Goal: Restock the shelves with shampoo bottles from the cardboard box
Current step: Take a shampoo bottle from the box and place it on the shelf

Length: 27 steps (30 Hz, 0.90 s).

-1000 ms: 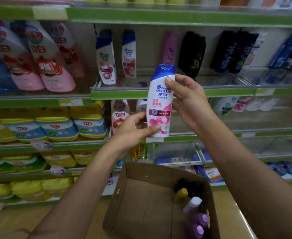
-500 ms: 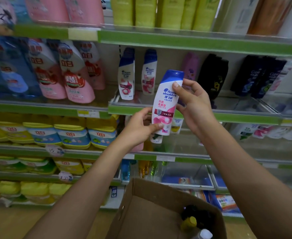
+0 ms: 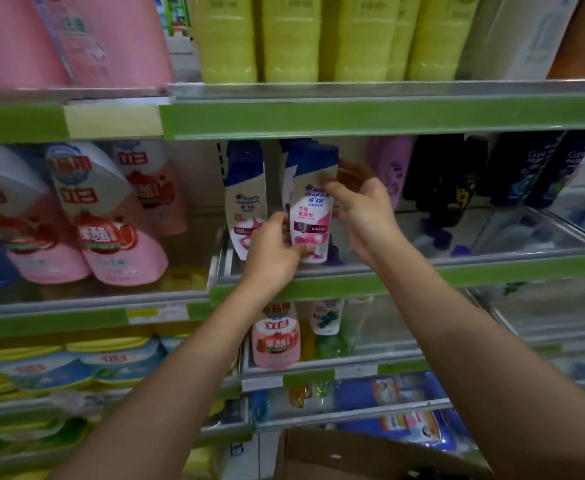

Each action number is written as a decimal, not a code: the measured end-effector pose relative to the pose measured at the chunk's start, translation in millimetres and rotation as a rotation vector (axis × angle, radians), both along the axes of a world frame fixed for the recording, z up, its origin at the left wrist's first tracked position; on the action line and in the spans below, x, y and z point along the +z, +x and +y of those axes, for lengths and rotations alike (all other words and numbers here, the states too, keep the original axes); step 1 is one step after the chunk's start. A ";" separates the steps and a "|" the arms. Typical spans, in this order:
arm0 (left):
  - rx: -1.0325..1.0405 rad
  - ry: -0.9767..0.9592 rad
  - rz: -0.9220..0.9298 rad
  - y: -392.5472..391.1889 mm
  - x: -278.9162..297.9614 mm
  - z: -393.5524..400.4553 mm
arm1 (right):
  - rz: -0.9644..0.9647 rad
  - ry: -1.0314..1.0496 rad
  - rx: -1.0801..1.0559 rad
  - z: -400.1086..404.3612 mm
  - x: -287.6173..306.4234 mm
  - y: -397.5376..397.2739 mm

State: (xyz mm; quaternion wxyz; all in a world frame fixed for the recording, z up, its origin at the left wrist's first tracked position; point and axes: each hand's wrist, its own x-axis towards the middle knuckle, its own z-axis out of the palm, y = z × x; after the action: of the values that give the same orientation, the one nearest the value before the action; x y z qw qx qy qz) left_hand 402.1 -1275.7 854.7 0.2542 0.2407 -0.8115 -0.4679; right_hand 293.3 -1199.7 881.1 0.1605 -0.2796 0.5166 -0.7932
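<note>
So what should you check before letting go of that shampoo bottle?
1. Both hands hold it: left hand at the base, right hand near the top. Ok.
2. The shampoo bottle is upright, label facing out. Ok.
3. Its base rests on the shelf: hidden by the left hand. Cannot tell.
4. It lines up with the matching bottle beside it. Ok.
5. Room behind: another blue cap shows close behind. Cannot tell.

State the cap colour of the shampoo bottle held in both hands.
Dark blue cap on the shampoo bottle; head view.
</note>
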 end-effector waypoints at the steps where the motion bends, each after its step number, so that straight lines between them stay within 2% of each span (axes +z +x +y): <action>1: 0.009 -0.032 -0.013 -5.1 -3.5 -5.4 | 0.010 0.003 0.009 -4.5 -2.7 -4.3; 5: 0.067 -0.172 -0.082 -20.8 -18.6 -19.5 | 0.022 -0.004 0.041 -15.2 -14.6 -14.9; 12: 0.135 -0.266 -0.107 -30.5 -27.2 -24.8 | 0.061 0.035 0.039 -25.0 -19.4 -23.6; 22: 0.145 -0.265 -0.116 -29.6 -27.5 -20.1 | 0.188 0.186 -0.023 -17.4 -19.3 -26.6; 27: 0.133 -0.245 -0.124 -19.4 -29.1 -12.4 | 0.139 0.186 -0.042 0.2 -23.9 -23.5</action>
State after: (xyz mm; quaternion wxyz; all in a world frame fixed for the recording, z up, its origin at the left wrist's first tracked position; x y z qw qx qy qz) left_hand 382.7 -1288.1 825.6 0.2613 0.2896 -0.8589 -0.3319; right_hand 269.8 -1199.5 857.1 0.1329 -0.3070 0.6037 -0.7236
